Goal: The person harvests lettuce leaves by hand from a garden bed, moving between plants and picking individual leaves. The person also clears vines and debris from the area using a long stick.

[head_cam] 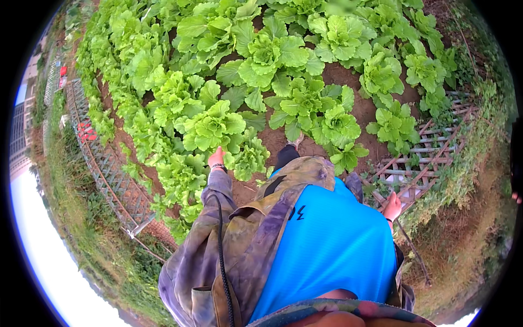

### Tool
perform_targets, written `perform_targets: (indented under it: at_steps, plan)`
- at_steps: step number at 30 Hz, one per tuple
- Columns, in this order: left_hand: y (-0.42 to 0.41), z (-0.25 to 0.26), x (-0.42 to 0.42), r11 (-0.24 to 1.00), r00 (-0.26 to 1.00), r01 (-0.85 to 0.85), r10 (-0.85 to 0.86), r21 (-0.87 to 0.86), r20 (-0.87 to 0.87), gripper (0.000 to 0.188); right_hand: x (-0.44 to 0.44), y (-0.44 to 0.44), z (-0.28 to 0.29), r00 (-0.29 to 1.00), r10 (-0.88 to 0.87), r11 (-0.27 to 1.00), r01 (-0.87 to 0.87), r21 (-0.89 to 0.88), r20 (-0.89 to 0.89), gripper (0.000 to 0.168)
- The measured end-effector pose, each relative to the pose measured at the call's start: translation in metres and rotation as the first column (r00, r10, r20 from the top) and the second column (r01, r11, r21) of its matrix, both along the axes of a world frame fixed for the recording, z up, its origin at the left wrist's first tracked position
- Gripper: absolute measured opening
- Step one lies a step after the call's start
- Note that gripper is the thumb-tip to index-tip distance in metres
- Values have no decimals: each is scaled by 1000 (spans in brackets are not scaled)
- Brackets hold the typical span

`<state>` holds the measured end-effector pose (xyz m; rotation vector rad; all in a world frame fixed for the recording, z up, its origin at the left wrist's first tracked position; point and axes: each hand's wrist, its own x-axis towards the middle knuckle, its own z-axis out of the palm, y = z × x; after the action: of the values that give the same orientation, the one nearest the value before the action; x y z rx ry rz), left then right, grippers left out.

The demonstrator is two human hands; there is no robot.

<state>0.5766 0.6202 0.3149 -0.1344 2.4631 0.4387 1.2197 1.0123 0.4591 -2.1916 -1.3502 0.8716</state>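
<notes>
My left hand is stretched out over the leafy greens, at the edge of a young leafy cabbage plant. Its fingers are partly lost from sight, so whether it holds a leaf cannot be told. Right of that hand grows another frilly green plant. Low at my right side hangs my right hand, beside a wooden lattice fence. A dark stick extends below this hand; whether the fingers grip it is unclear. My shoe stands on brown soil among the plants.
Dense rows of greens spread ahead. Another lattice fence borders the bed on the left, with a red object on it. Weeds and dry grass lie beyond the right fence. My open camouflage jacket hangs loosely.
</notes>
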Motion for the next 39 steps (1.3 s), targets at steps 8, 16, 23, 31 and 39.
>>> perform_targets:
  at_steps: [8, 16, 23, 31, 39]
  plan:
    - [-10, -8, 74, 850, 880, -324, 432, -416, 197, 117, -21, 42, 12, 953, 153, 978, -108, -179, 260, 101]
    - [33, 0, 63, 752, 792, -608, 598, -254, -124, 127, -50, 36, 20, 915, 265, 958, -212, -194, 304, 92]
    - [92, 12, 34, 854, 861, -505, 487, -124, -149, 125, -36, 23, 28, 890, 245, 951, -144, -272, 384, 96]
    - [103, 11, 4, 809, 807, -578, 586, -107, 66, 126, -20, -10, 9, 900, 198, 953, -85, -290, 389, 95]
    - [108, -14, 6, 964, 976, -188, 205, -188, 76, 125, -33, -8, 17, 916, 114, 993, -89, -82, 385, 98]
